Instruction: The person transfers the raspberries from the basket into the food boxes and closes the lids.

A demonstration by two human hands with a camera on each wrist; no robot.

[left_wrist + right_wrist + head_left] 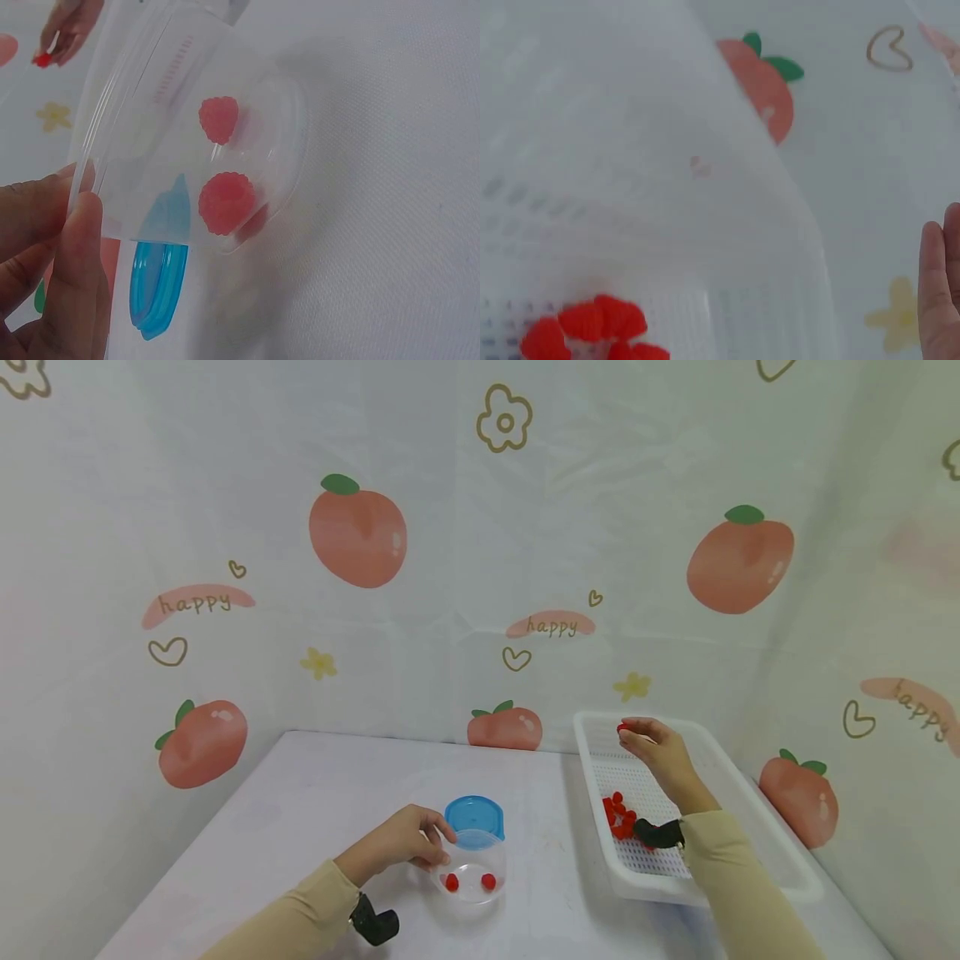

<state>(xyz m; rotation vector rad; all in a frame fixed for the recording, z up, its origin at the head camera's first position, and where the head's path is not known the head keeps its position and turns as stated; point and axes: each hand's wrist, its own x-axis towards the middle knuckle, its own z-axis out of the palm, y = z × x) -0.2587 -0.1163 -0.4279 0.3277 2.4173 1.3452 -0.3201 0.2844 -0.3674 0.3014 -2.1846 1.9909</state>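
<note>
My left hand (411, 839) pinches the rim of a clear plastic tub (281, 112) between thumb and fingers. Two red raspberries (227, 202) lie apart on the bottom of the tub. Over the far left part of a white perforated basket (660, 887), my right hand (662, 758) holds a single raspberry (622, 727) at its fingertips. Several more raspberries (619, 818) are heaped along the basket's left side, partly hidden by the black wrist camera. In the right wrist view only the edge of that hand shows.
Just behind the tub lies a blue lid (474, 814), partly seen through the clear wall. The basket takes up the right side of the white table (337, 777). A white curtain (450, 527) printed with peaches and hearts closes off the back and sides.
</note>
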